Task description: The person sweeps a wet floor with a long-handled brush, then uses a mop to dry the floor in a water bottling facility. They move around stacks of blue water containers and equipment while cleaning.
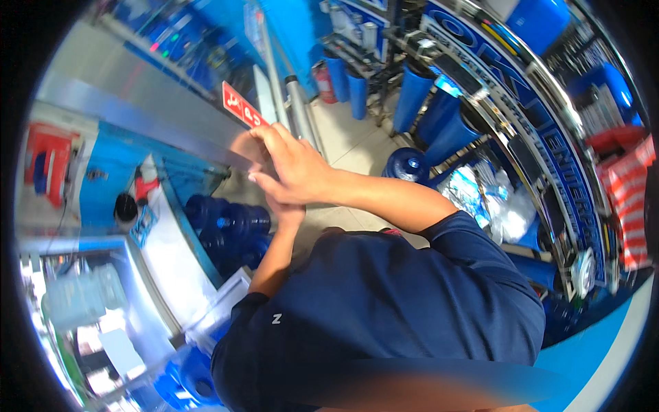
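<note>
Both of my hands meet in front of me beside a brushed metal panel. My right hand lies over my left, its thumb apart from the fingers and no object visible in it. Its fingertips are at the lower end of a red sign with white lettering; whether they touch it is unclear. My left hand is mostly hidden beneath the right, and its fingers are blurred. A metal door handle tube stands just beyond the hands.
Dark blue water jugs are stacked left, by a white-topped counter. Blue filter housings hang on a metal rack at right, with another jug and plastic-wrapped items below. A red fire extinguisher stands on the tiled floor.
</note>
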Available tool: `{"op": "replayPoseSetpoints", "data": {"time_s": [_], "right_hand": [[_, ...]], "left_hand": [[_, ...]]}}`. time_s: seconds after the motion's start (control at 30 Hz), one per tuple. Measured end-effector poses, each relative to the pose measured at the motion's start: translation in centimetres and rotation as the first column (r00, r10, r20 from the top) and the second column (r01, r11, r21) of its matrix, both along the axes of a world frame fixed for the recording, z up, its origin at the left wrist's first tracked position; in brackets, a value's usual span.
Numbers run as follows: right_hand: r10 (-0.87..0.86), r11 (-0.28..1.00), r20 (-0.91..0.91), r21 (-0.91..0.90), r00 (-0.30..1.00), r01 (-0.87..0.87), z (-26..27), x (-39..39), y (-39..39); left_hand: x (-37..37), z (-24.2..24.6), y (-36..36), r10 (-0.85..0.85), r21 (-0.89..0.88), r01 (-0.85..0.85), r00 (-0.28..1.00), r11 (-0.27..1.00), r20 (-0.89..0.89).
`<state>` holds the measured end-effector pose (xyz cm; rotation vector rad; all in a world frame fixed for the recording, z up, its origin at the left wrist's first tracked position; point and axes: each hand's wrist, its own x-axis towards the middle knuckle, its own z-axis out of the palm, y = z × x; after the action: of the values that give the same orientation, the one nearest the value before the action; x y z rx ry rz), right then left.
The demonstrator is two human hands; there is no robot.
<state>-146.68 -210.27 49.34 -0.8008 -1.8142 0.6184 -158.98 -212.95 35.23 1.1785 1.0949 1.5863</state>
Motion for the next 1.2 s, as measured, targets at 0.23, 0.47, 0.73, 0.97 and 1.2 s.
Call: {"op": "replayPoseSetpoints", "data": {"time_s": [0.23, 0.47, 0.73, 0.97, 1.2], "right_hand": [[0.067, 0.985, 0.176, 0.144, 0.982, -0.093, -0.1, -8.7, 2.5], [0.174, 0.964, 0.148, 0.176, 0.974, -0.199, -0.1, -17.2, 4.5], [0.342, 0.916, 0.113, 0.179, 0.933, -0.358, 0.5, -25.1, 7.7], [0.475, 0.851, 0.005, -0.256, 0.880, -0.458, -12.6, -20.4, 13.4], [0.327, 0.494, 0.693, -0.705, 0.643, 0.509, -39.1, 5.8, -0.8]], "left_hand": [[-6.8, -0.9, 1.8, 0.482, 0.244, -0.417, 0.767, 0.876, -0.423], [-13.6, -0.8, 3.7, 0.476, 0.254, -0.508, 0.861, 0.823, 0.181], [-24.2, -3.1, 6.6, 0.710, 0.389, -0.635, 0.700, 0.667, -0.076], [-35.4, -4.3, 8.8, 0.411, 0.067, -0.408, 0.911, 0.910, -0.033], [-39.7, -4.5, 11.3, 0.474, 0.202, -0.496, 0.867, 0.844, 0.152]]}}
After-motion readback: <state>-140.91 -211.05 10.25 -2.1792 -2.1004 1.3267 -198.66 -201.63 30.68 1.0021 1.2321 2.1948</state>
